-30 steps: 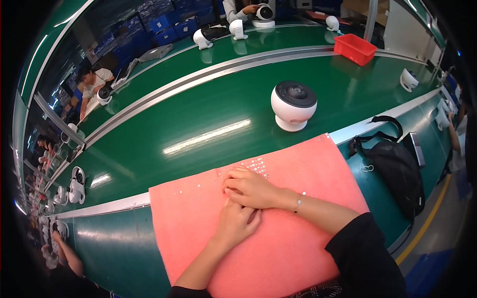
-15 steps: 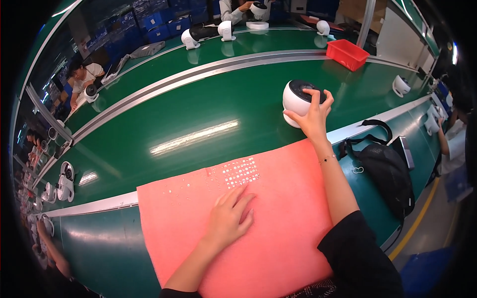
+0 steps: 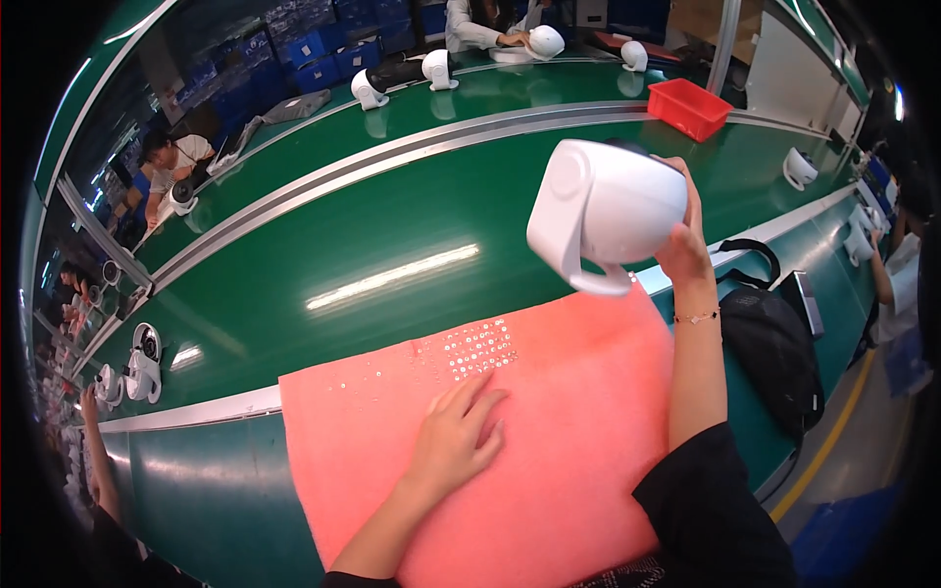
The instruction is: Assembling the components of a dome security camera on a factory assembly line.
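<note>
We've got the white round device (image 3: 606,214) gripped aloft in our right hand (image 3: 683,257), up and right of our left hand (image 3: 459,443), which lies open-palmed on the pink foam mat (image 3: 569,470).

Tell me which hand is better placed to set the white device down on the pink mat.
Right, probably. The right hand already grips the white device above the pink mat. The left hand lies flat on the mat near small screws.

Factory assembly line — green conveyor belt (image 3: 392,225), seated workers (image 3: 172,162).

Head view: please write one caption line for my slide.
Right hand lifts a rounded white plastic device above the pink foam mat; left hand rests flat on it.
</note>
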A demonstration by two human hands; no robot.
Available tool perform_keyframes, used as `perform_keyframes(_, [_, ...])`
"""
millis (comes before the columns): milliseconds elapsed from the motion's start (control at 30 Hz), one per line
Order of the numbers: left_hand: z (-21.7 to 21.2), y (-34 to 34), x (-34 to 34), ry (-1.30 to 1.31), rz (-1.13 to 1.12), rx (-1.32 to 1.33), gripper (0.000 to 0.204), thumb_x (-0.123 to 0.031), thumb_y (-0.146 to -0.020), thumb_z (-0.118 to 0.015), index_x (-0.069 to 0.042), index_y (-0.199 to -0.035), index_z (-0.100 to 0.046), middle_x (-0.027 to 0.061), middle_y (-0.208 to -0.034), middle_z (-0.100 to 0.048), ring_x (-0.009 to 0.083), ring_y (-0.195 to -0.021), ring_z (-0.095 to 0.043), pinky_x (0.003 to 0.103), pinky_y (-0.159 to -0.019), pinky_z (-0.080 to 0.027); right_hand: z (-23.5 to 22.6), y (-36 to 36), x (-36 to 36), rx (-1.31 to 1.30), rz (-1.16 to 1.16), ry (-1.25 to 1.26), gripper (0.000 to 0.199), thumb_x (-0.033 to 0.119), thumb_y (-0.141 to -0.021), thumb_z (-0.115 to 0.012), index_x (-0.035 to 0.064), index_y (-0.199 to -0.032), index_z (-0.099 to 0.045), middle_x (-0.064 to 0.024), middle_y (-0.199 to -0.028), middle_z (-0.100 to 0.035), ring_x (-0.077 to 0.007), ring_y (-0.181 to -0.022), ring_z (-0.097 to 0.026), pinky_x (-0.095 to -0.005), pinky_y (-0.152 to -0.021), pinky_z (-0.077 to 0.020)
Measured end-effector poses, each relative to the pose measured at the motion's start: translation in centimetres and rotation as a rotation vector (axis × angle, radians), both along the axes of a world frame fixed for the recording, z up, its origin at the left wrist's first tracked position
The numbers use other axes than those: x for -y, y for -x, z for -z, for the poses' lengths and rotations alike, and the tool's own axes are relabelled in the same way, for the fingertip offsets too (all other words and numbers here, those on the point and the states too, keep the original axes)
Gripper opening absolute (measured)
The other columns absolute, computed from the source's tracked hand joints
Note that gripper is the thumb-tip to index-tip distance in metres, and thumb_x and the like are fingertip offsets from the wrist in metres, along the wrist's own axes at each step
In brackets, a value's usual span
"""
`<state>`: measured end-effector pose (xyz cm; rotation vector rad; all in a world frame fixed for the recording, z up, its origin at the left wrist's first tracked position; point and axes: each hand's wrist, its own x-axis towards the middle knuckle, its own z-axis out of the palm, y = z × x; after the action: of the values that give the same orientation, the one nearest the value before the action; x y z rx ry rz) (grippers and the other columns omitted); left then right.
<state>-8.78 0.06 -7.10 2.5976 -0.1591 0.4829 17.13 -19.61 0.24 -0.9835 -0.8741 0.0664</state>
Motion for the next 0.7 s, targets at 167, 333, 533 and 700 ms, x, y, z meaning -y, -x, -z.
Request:
perform_keyframes(167, [0.1, 0.1, -0.2, 0.0, -0.004, -0.014, 0.033, -0.014, -0.074, -0.061, -0.006, -0.106, -0.058, 0.0151, -0.12, -0.05, 0.0308, -0.108, -0.051, 0.04, -0.088, -0.041, -2.0, 2.8, -1.9, 0.09, -0.23, -0.069, 0.088, 0.04, -0.04, -0.087, 0.0043, -0.109, -0.046, -0.021, -0.121, -0.046, -0.0278, -0.113, -0.048, -0.0364, -0.095, -0.0397])
perform_keyframes(333, [-0.1, 0.0, 0.2, 0.0, -0.012, -0.015, 0.033, -0.014, -0.074, -0.061, -0.006, -0.106, -0.058, 0.0147, -0.12, -0.05, 0.0305, -0.108, -0.05, 0.04, -0.089, -0.041, -2.3, 3.5, -1.8, 0.088, -0.334, -0.066, 0.088, 0.037, -0.037, -0.089, 0.0054, -0.108, -0.047, -0.0219, -0.123, -0.044, -0.0297, -0.112, -0.05, -0.0391, -0.096, -0.0399])
perform_keyframes(533, [0.0, 0.0, 0.2, 0.002, -0.001, -0.032, 0.034, -0.016, -0.075, -0.06, -0.008, -0.108, -0.057, 0.0145, -0.122, -0.049, 0.0307, -0.11, -0.049, 0.042, -0.09, -0.041, -1.1, 2.6, -2.3, 0.025, -0.264, -0.068, 0.088, 0.045, -0.044, -0.086, 0.0041, -0.111, -0.045, -0.0168, -0.123, -0.047, -0.024, -0.111, -0.05, -0.035, -0.094, -0.0414])
perform_keyframes(700, [0.0, -0.1, 0.5, -0.004, 0.001, -0.012, 0.033, -0.014, -0.074, -0.061, -0.007, -0.106, -0.057, 0.0151, -0.121, -0.05, 0.0315, -0.109, -0.05, 0.041, -0.09, -0.041, 0.9, 0.9, -4.0, -0.188, -0.048, -0.029, 0.062, 0.022, -0.064, -0.08, 0.002, -0.11, -0.044, -0.0075, -0.104, -0.052, -0.0166, -0.094, -0.055, -0.0322, -0.08, -0.0476])
